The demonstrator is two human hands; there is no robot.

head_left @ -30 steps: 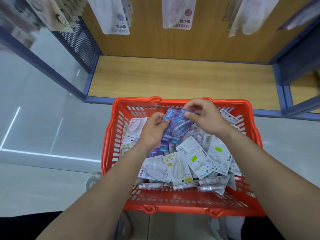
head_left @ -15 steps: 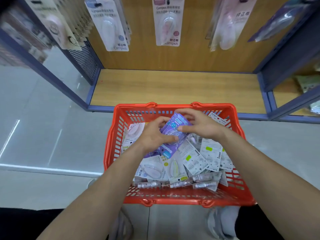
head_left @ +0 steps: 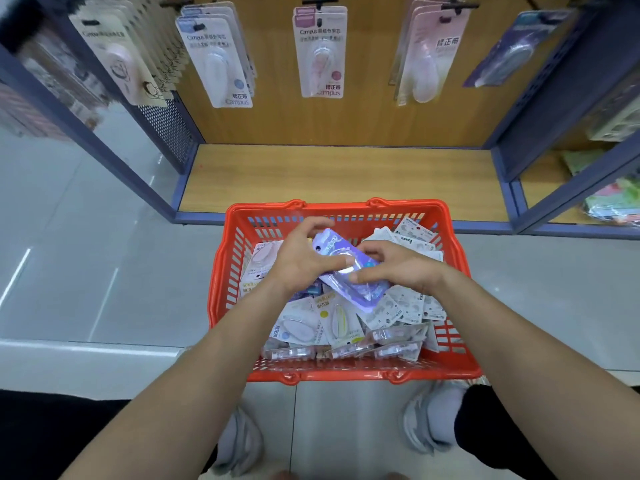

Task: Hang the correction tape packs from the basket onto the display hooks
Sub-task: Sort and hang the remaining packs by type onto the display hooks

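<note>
While held over basket (head_left: 333,374), purple pack (head_left: 362,292) between left hand (head_left: 302,263) and right hand (head_left: 394,270) — both gripping

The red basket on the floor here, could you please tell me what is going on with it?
A person is restocking a display. The left hand and right hand both hold one purple correction tape pack over the red basket, which is piled with more packs. It is not yet hung; the display hooks above already carry other packs.
</note>
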